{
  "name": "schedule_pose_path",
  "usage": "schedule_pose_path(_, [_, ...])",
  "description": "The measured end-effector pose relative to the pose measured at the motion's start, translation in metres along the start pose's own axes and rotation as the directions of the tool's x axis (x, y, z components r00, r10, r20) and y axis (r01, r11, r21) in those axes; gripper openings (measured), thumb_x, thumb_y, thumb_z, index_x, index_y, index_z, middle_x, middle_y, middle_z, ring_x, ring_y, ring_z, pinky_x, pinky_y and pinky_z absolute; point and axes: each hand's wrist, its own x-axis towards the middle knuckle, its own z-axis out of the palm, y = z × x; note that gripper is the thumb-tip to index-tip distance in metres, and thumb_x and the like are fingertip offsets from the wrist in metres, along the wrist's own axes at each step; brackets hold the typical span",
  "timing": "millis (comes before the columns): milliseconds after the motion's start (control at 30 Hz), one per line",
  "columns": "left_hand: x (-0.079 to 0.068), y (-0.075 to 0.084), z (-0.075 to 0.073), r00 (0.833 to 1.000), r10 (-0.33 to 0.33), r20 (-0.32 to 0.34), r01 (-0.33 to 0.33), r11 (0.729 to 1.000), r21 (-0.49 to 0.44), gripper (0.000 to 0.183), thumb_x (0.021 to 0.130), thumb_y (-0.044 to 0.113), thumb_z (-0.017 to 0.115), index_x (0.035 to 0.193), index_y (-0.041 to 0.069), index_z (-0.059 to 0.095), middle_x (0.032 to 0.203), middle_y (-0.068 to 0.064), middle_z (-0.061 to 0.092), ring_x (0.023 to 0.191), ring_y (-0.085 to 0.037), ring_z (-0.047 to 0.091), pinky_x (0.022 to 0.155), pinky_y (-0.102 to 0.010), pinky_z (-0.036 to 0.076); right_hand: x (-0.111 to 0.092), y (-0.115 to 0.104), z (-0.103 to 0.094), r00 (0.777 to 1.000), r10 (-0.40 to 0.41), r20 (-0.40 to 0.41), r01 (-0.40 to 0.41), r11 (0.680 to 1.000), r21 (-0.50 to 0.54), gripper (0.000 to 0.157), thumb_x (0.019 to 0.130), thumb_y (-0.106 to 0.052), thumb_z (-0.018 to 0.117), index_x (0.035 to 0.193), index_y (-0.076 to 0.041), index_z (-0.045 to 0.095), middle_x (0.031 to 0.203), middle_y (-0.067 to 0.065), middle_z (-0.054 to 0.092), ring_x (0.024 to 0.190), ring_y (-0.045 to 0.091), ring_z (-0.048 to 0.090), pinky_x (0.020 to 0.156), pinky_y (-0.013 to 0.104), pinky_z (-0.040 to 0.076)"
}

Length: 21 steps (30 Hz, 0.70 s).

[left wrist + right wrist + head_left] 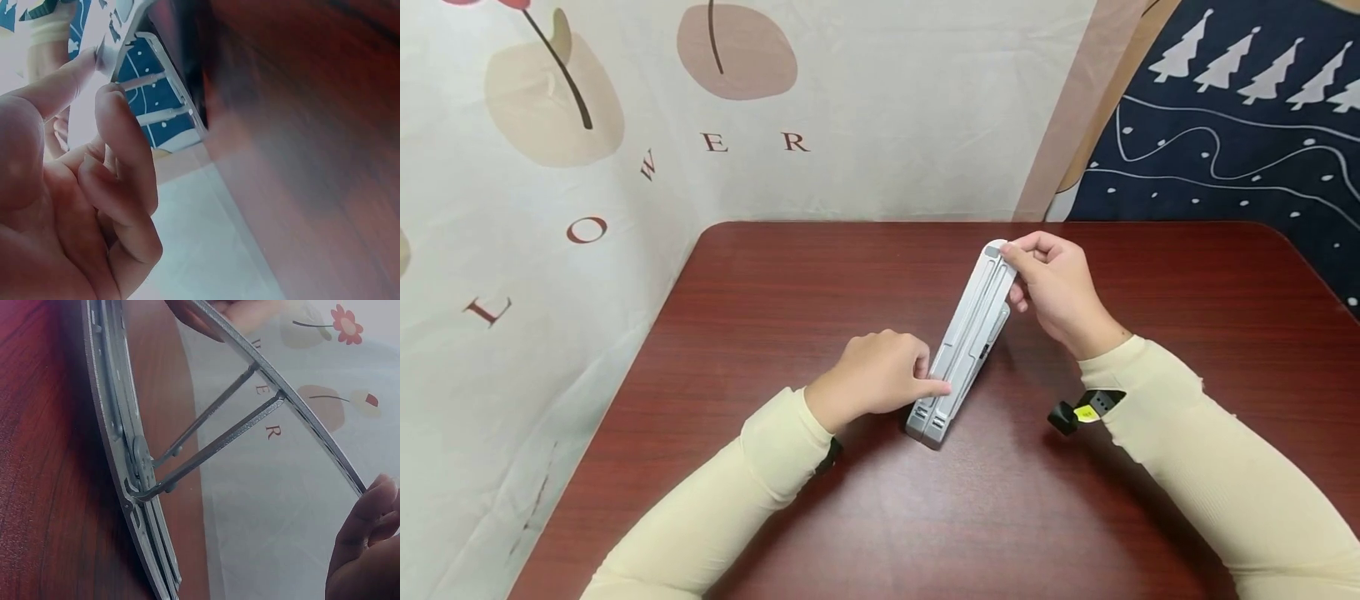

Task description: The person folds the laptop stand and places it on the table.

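Observation:
A silver folding laptop stand (973,325) stands slanted over the middle of the table, its two long rails side by side in the head view. My left hand (880,372) pinches it near the lower end, thumb on top and fingers beneath. At the far end, my right hand (1058,287) grips the rail tip between thumb and fingers. The right wrist view shows the frame partly raised: two struts (219,444) join the upper rail (312,425) to the base (119,444), which lies close to the tabletop. Part of the underside is hidden in the head view.
The stand is on a dark red-brown wooden table (760,275) with rounded far corners. A pale printed cloth (887,108) hangs behind, with a navy tree-patterned cloth (1225,133) at right. A black plug-like piece (1063,418) with a yellow tag dangles at the right cuff.

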Motion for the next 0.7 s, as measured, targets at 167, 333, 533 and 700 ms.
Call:
schedule_pose_path(167, [0.002, -0.007, -0.003, 0.999, -0.031, -0.01, 0.031, 1.0, -0.001, 0.04, 0.07, 0.066, 0.063, 0.06, 0.029, 0.052, 0.059, 0.011, 0.054, 0.058, -0.013, 0.052, 0.051, -0.032, 0.038, -0.002, -0.001, 0.0, 1.0, 0.014, -0.026, -0.013, 1.0, 0.012, 0.023, 0.084, -0.019, 0.066, 0.093, 0.0, 0.056, 0.06, 0.004, 0.055, 0.039, 0.012, 0.046, 0.039, 0.018, 0.041])
schedule_pose_path(333, [0.004, -0.013, -0.005, 0.998, -0.061, -0.01, 0.06, 0.998, -0.008, 0.039, 0.07, 0.066, 0.063, 0.062, 0.03, 0.053, 0.061, 0.012, 0.055, 0.059, -0.013, 0.054, 0.052, -0.032, 0.038, -0.004, 0.0, -0.001, 0.999, 0.013, -0.042, -0.013, 1.0, 0.013, 0.024, 0.085, -0.021, 0.065, 0.095, -0.001, 0.055, 0.063, 0.004, 0.057, 0.041, 0.012, 0.047, 0.041, 0.018, 0.042])
schedule_pose_path(533, [0.006, -0.018, -0.01, 0.996, -0.089, 0.002, 0.089, 0.996, -0.026, 0.036, 0.07, 0.065, 0.064, 0.066, 0.03, 0.053, 0.063, 0.011, 0.056, 0.061, -0.013, 0.054, 0.055, -0.033, 0.039, -0.006, 0.001, -0.002, 0.999, 0.002, -0.049, -0.001, 1.0, 0.017, 0.025, 0.085, -0.021, 0.065, 0.095, 0.0, 0.053, 0.061, 0.003, 0.058, 0.041, 0.012, 0.048, 0.042, 0.019, 0.042])
schedule_pose_path(700, [0.007, -0.024, -0.014, 0.994, -0.108, -0.008, 0.107, 0.994, -0.035, 0.034, 0.071, 0.062, 0.065, 0.071, 0.03, 0.054, 0.065, 0.011, 0.057, 0.063, -0.013, 0.055, 0.057, -0.033, 0.039, -0.006, 0.001, -0.003, 0.999, -0.007, -0.042, 0.008, 1.0, 0.026, 0.022, 0.087, -0.018, 0.063, 0.093, 0.0, 0.052, 0.057, 0.004, 0.057, 0.039, 0.013, 0.049, 0.041, 0.02, 0.042])
